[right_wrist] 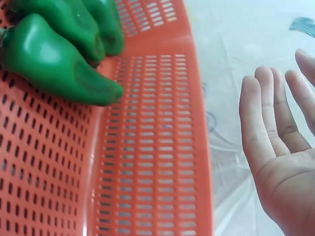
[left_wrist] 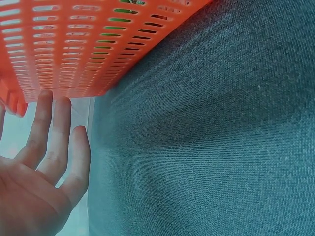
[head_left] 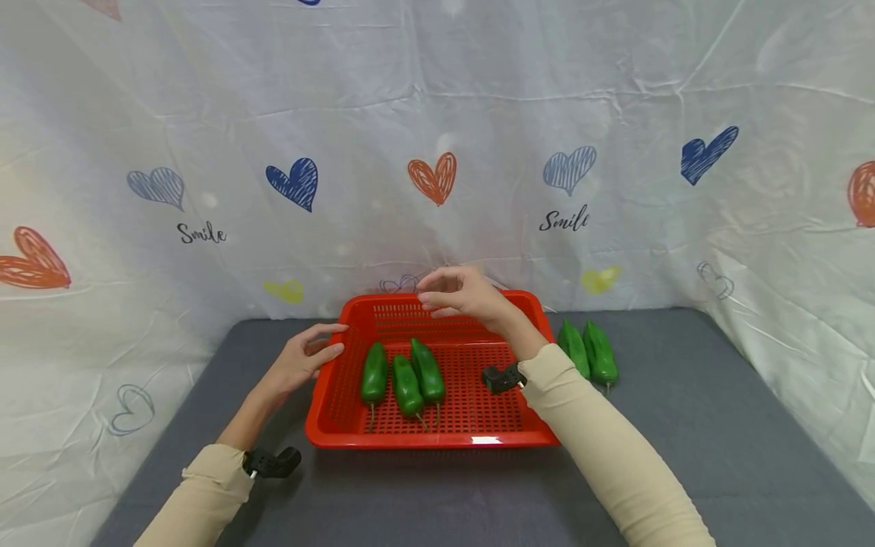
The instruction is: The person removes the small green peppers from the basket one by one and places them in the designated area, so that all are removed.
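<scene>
Right hand: fingers loosely bent, holding nothing; it hovers near the far rim, apart from every pepper.
Left hand: fingers extended and relaxed rather than clenched; thumb and forefinger are at the left rim, though whether they press on it I cannot tell.
Red perforated basket: one, between the forearms; a push from the left hand could slide or tip it, since that hand seems only lightly placed.
Green peppers in the basket: three, side by side in its left half, at left, middle and right; a jolt could roll them together, their sides being smooth and rounded.
Green peppers outside: two, just beside the basket's right side, the nearer and the farther; the right sleeve passes close by and could nudge them if swung low.
Pepper total: five visible; the forearm could hide more.
Wrist cameras: two, right and left; the right one could catch the rim if lowered.
Grey cloth: one, under everything; a dragged basket could ruck it.
Heart-printed backdrop: behind, with "Smile" written twice.
</scene>
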A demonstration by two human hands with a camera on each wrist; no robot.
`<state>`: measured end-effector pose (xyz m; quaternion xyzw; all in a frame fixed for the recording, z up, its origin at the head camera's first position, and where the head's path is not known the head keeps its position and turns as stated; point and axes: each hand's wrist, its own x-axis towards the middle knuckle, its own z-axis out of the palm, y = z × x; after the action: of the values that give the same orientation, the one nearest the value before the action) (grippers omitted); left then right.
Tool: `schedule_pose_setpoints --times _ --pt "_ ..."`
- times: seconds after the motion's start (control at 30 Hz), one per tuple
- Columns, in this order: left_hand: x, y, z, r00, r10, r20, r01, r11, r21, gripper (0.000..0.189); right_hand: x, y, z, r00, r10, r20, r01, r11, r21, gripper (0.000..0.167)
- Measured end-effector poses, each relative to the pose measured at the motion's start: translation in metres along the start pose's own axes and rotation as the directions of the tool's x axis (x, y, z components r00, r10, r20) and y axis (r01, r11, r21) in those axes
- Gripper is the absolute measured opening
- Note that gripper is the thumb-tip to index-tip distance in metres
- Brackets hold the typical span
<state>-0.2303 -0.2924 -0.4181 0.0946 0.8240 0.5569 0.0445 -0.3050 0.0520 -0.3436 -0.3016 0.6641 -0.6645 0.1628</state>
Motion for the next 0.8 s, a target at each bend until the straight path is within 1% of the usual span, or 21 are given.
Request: schedule_pose_setpoints --times 0.1,0.33,0.63,0.8 --pt "0.000 0.001 0.000 1.000 0.006 0.002 -0.006 1.000 0.003 0.050 0.002 0.004 0.005 1.000 0.018 0.013 -0.018 1.000 -0.004 0.023" --pt "0.002 0.000 0.001 1.000 0.001 -0.003 -0.001 1.000 0.003 0.050 0.005 0.015 0.011 0.997 0.054 0.047 -0.052 0.998 -0.042 0.024" --pt "-0.001 0.000 0.001 1.000 0.007 0.005 -0.007 1.000 0.003 0.051 0.005 0.031 0.009 0.989 0.131 0.068 -0.124 0.988 -0.090 0.025" --pt "-0.002 0.001 0.001 1.000 0.007 0.004 -0.007 1.000 0.000 0.051 0.003 0.038 0.007 0.982 0.167 0.087 -0.155 0.980 -0.126 0.032"
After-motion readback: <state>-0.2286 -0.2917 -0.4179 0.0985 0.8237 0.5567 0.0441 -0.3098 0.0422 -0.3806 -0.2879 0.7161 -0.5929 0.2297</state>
